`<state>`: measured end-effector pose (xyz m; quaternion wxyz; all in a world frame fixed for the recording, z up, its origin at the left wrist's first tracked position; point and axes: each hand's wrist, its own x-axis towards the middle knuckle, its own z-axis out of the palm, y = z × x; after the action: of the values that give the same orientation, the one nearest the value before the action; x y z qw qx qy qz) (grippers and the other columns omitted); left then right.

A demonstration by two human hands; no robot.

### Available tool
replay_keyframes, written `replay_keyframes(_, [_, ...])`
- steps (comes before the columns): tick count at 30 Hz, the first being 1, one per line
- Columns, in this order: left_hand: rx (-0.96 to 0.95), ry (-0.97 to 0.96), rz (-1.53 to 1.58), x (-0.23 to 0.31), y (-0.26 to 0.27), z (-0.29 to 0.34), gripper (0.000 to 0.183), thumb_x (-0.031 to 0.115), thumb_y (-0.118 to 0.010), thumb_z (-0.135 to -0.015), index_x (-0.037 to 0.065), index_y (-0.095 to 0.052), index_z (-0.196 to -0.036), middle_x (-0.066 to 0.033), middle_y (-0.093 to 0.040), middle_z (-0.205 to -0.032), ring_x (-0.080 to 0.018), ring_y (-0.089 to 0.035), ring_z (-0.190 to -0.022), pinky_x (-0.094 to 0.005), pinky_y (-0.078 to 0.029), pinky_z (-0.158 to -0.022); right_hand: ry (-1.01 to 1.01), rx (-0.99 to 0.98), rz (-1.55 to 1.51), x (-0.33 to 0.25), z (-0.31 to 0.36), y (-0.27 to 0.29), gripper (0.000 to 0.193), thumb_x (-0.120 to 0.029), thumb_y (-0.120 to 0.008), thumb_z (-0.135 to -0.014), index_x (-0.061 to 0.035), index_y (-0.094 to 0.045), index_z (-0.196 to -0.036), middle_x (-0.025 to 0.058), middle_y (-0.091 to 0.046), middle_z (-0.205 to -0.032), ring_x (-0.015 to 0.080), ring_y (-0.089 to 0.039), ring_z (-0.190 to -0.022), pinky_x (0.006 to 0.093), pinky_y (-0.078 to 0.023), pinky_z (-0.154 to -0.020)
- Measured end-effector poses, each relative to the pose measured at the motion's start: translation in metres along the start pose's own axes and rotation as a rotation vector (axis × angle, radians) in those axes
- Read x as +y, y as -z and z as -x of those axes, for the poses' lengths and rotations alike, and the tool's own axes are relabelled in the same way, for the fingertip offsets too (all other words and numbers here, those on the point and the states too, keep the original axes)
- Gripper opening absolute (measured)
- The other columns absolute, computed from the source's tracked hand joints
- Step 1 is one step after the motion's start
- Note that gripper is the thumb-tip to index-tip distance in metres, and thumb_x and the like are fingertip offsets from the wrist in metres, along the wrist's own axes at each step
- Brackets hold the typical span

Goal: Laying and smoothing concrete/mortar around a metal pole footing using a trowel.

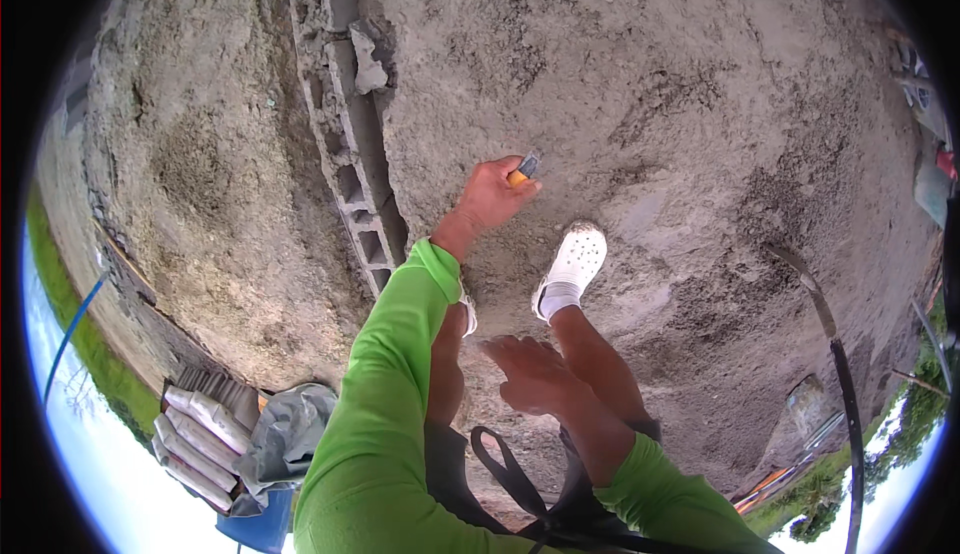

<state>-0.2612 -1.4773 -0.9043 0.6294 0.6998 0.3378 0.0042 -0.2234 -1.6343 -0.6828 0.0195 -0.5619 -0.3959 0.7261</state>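
My left hand (490, 196) is stretched out ahead above the bare ground, its fingers wrapped round a small yellow-and-grey tool (522, 172). Its grey end points away from me; the exact kind does not show. Closer to my body, my right hand (535, 374) hovers over my legs with its fingers extended, and I see nothing in it. A row of hollow concrete blocks (352, 186) runs through the soil to the left of my left hand. A broken concrete piece (368, 59) lies against that row further ahead.
My foot in a white clog (578, 259) stands on rough grey soil (700, 154). Stacked sacks (205, 434), a grey sheet (290, 429) and a blue container (258, 524) sit at the lower left. A dark curved bar (845, 384) rises at the right.
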Motion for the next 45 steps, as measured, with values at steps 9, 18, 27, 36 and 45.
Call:
replay_keyframes(9, [0.352,0.569,0.055,-0.011,0.152,0.106,0.021,0.018,-0.062,-0.082,0.000,-0.057,-0.074,-0.0043,-0.053,-0.055,-0.0105,-0.053,-0.048,-0.0287,-0.045,-0.048,-0.004,-0.086,0.062,-0.015,-0.017,-0.002,0.063,-0.006,-0.056,-0.075,-0.0080,-0.039,-0.136,0.0154,-0.047,-0.133,0.0327,-0.046,-0.122,0.0421,-0.038,-0.102])
replay_keyframes(18, [0.655,0.496,-0.679,-0.055,0.290,0.020,0.029,0.028,-0.055,-0.080,-0.001,-0.061,-0.080,-0.0242,-0.065,-0.074,-0.0411,-0.064,-0.070,-0.0449,-0.053,-0.068,-0.018,-0.118,0.081,-0.018,-0.025,-0.009,0.062,-0.006,-0.053,-0.075,-0.0102,-0.041,-0.136,0.0121,-0.046,-0.135,0.0329,-0.048,-0.119,0.0466,-0.037,-0.101])
replay_keyframes(27, [0.672,0.688,-0.617,-0.085,0.189,0.128,0.029,0.018,-0.059,-0.077,0.001,-0.057,-0.101,-0.0237,-0.065,-0.084,-0.0438,-0.062,-0.083,-0.0482,-0.050,-0.076,-0.067,-0.124,0.098,-0.021,-0.026,-0.006,0.062,-0.008,-0.055,-0.076,-0.0064,-0.039,-0.137,0.0153,-0.044,-0.137,0.0311,-0.044,-0.125,0.0404,-0.035,-0.105])
replay_keyframes(36, [0.653,0.488,-0.894,-0.075,0.356,-0.005,0.043,0.020,-0.064,-0.076,0.000,-0.053,-0.112,-0.0243,-0.064,-0.100,-0.0401,-0.061,-0.094,-0.0460,-0.049,-0.083,0.039,0.019,0.107,-0.024,-0.024,-0.004,0.058,-0.007,-0.052,-0.077,-0.0070,-0.042,-0.134,0.0148,-0.049,-0.131,0.0328,-0.050,-0.117,0.0449,-0.039,-0.098])
replay_keyframes(45, [0.624,0.394,-0.739,-0.164,0.256,0.155,0.056,0.004,-0.062,-0.073,-0.001,-0.046,-0.126,-0.0229,-0.057,-0.116,-0.0395,-0.054,-0.108,-0.0418,-0.044,-0.094,0.046,0.056,0.097,-0.036,-0.030,-0.014,0.057,-0.006,-0.052,-0.076,-0.0059,-0.043,-0.133,0.0162,-0.050,-0.130,0.0343,-0.051,-0.114,0.0454,-0.039,-0.098])
